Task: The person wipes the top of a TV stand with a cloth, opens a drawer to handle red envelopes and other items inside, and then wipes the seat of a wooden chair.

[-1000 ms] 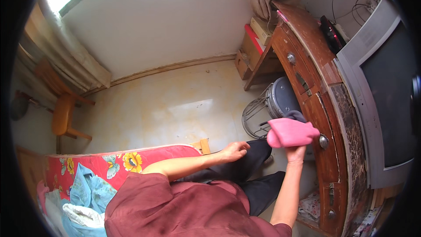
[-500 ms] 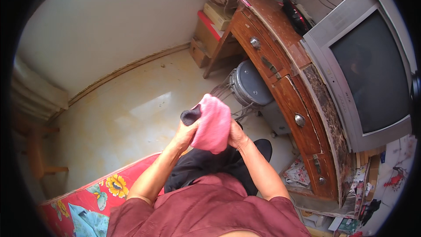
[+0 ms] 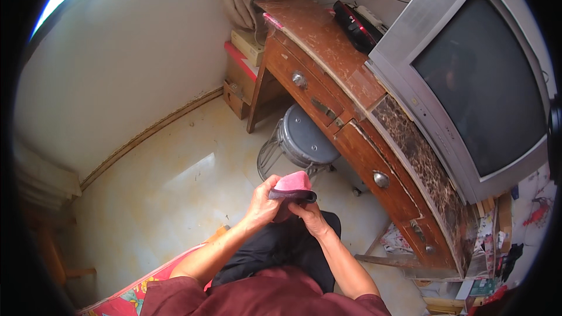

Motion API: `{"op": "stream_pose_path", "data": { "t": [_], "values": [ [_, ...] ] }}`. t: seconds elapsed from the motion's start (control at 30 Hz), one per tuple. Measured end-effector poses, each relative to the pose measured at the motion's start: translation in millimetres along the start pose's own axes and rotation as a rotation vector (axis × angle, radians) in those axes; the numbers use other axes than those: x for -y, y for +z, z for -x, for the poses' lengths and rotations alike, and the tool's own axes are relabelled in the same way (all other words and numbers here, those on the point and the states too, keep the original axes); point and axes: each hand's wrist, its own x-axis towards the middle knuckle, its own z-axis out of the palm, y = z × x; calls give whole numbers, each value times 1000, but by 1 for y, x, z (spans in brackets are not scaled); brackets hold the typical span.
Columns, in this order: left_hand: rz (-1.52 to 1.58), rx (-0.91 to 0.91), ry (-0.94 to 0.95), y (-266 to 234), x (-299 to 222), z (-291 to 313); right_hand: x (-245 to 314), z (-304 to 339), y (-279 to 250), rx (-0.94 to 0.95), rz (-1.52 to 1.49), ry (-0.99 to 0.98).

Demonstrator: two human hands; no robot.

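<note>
Between my hands, above my dark trousers, is a soft pink cloth item (image 3: 294,181) with a dark curved edge; its exact kind does not show. My left hand (image 3: 263,200) grips its left side, fingers closed on the fabric. From the right and below, my right hand (image 3: 311,217) holds the dark part with the fingers bent round it. Some fingers of both hands are hidden by the cloth.
A round grey stool (image 3: 307,134) with metal legs stands ahead, beside a wooden desk (image 3: 357,134) with drawers. On the desk sits a grey television (image 3: 480,82). Boxes (image 3: 237,96) are stacked under its far end. A red flowered cover (image 3: 134,289) lies at lower left.
Both hands have lowered toward my lap with the cloth item. It has been turned and bunched, so less pink and more of its dark edge shows. The view has shifted to the right.
</note>
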Motion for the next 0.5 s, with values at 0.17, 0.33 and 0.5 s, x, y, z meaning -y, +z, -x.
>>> {"op": "stream_pose_path", "data": {
  "t": [0.17,0.33,0.5],
  "values": [
    [395,-297,-4,5,-16,-75,38,-41,-13,-158,-160,-130],
    [712,-460,200,22,-74,-162,79,-96,-38,-54,-194,-373],
    [-293,-433,451,57,-67,-180,70,-129,-55,67,-299,-322]
  ]
}}
